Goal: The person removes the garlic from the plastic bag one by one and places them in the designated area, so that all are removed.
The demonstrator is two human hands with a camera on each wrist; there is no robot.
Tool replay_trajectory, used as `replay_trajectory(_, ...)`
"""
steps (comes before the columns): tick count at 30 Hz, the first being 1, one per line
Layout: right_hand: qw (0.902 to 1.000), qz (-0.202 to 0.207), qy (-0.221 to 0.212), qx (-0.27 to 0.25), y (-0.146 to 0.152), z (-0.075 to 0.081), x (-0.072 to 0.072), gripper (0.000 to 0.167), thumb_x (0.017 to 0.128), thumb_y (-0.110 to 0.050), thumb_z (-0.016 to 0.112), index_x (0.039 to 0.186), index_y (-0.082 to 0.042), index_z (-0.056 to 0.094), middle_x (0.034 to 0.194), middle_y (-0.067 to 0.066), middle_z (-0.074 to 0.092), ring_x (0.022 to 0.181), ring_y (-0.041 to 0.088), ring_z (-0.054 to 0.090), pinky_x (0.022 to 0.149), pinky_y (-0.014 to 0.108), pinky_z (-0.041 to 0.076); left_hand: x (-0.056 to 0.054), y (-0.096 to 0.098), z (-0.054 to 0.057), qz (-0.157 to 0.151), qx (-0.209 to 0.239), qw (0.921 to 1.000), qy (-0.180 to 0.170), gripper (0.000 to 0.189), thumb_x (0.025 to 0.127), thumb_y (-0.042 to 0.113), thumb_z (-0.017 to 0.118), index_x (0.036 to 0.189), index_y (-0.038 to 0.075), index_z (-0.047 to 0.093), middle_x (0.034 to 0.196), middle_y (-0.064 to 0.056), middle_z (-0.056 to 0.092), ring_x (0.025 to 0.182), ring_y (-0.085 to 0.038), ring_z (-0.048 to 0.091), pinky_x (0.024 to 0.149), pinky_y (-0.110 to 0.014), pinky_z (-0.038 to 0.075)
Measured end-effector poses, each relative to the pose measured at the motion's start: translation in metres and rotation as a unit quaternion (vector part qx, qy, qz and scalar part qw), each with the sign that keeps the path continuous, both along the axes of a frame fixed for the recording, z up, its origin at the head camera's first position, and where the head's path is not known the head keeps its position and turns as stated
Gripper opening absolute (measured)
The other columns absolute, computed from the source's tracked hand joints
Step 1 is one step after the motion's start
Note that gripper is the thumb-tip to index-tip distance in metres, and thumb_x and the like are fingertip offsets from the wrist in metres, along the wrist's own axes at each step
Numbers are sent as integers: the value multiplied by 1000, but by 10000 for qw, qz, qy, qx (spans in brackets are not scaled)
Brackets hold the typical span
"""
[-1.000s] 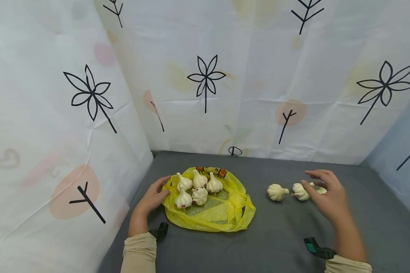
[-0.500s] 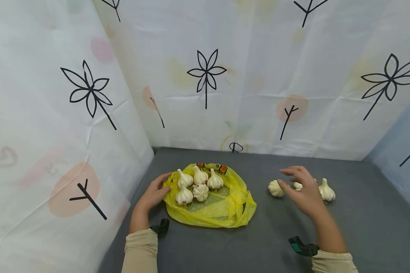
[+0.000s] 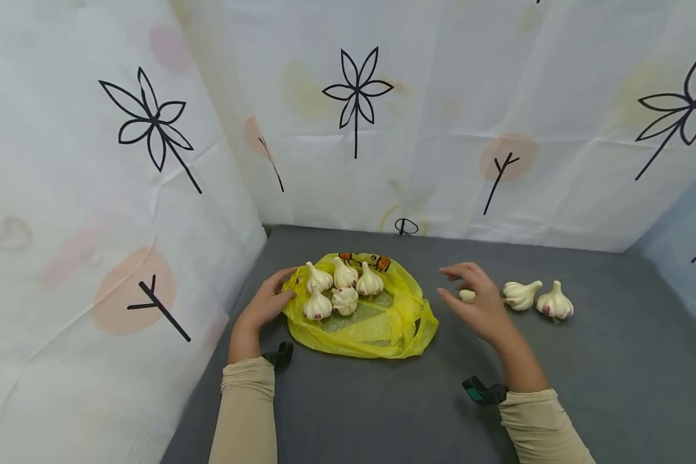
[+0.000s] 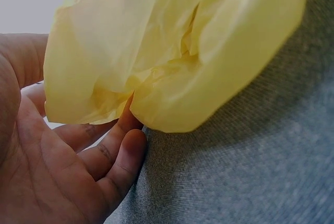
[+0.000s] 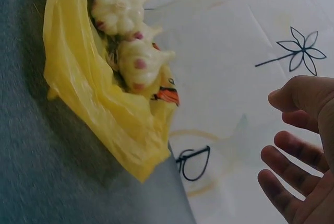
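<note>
A yellow plastic bag [image 3: 354, 345] lies on the dark grey table with its mouth spread wide. Several garlic bulbs [image 3: 345, 301] sit grouped inside its left half. My left hand [image 3: 267, 301] holds the bag's left edge, the film [image 4: 156, 78] passing between thumb and fingers in the left wrist view. To the right of the bag, my right hand [image 3: 477, 306] hovers with loosely spread fingers and nothing in its grasp. Behind it, one loose garlic bulb [image 3: 466, 296] is mostly hidden.
Two more loose bulbs stand right of that hand: a tilted garlic bulb [image 3: 521, 295] and an upright garlic bulb [image 3: 555, 303]. A white patterned cloth wall [image 3: 441, 187] rises along the table's back edge and left side.
My right hand has moved left from the far-right bulbs toward the bag, uncovering two of them. The left hand keeps its place at the bag's edge. The head view has tilted slightly.
</note>
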State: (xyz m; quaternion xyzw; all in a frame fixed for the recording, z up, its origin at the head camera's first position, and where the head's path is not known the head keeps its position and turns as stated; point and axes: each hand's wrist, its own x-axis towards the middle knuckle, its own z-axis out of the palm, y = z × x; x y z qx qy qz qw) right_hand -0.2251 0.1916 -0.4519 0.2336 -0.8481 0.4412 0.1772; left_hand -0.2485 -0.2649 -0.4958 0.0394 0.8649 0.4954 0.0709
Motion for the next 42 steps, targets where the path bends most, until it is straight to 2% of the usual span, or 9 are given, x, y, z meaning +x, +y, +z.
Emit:
replay_trajectory(6,9991,274,-312,28,-18,0,-11,41,96,-5,76,137,-5,67,130,14,63,116,27,60,95,53,55,-4,1,0,141,-173,9998,-1,63,105,15,54,166,18,39,164,-26,40,139,-47,52,102,-52,48)
replay_trajectory(11,9979,401,-505,-108,-30,-6,-16,44,96,-4,75,139,-4,65,131,19,61,117,34,61,96,62,53,-5,1,1,64,-172,9998,-37,63,105,17,56,166,20,39,165,-25,39,142,-47,49,105,-53,46)
replay_trajectory(20,9929,681,-955,-202,-58,-15,-26,46,99,-12,74,143,-4,62,137,22,59,122,42,62,100,64,52,-6,-5,-3,89,-258,9996,-55,63,105,18,55,166,21,38,164,-26,39,141,-46,50,103,-51,47)
replay_trajectory(32,9872,768,-1396,7,-84,-20,-40,49,101,-17,74,146,-4,61,144,18,57,127,42,61,103,60,52,-7,-3,0,40,-155,9999,-21,64,105,17,56,166,21,39,165,-25,38,143,-47,48,104,-51,46)
replay_trajectory(37,9842,721,-1613,80,-95,-20,-41,48,101,-16,74,146,-4,61,144,18,57,128,41,60,103,59,52,-7,-2,0,10,-139,9999,-31,64,105,16,56,166,20,39,163,-26,39,138,-46,52,99,-48,47)
replay_trajectory(42,9823,736,-1710,220,-101,-22,-43,48,101,-17,73,146,-6,61,144,18,58,128,39,60,103,58,52,-6,-2,-2,0,-133,9999,-87,64,105,17,55,166,21,38,165,-26,38,141,-46,50,99,-48,47)
